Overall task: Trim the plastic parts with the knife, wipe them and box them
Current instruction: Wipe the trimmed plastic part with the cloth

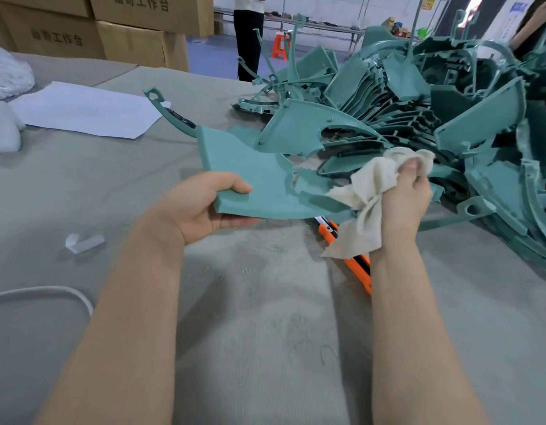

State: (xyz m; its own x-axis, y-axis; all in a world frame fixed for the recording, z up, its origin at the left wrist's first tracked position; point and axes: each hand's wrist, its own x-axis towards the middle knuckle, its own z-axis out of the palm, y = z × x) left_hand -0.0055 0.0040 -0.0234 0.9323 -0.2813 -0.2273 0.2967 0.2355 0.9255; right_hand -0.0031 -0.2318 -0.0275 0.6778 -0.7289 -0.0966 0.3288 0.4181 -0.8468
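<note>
My left hand (201, 207) grips the near edge of a flat teal plastic part (250, 170), thumb on top and fingers beneath, holding it above the grey table (265, 317). A curved arm of the part reaches up to the left. My right hand (403, 197) clutches a bunched cream cloth (369, 197) against the part's right end. An orange utility knife (354, 262) lies on the table below the cloth, partly hidden by my right forearm.
A large heap of teal plastic parts (434, 111) fills the right side. White paper sheets (81, 108), a small paper scrap (84, 242) and a white cable (50, 291) lie at the left. Cardboard boxes (112, 29) stand at the back; a person (248, 35) stands beyond the table.
</note>
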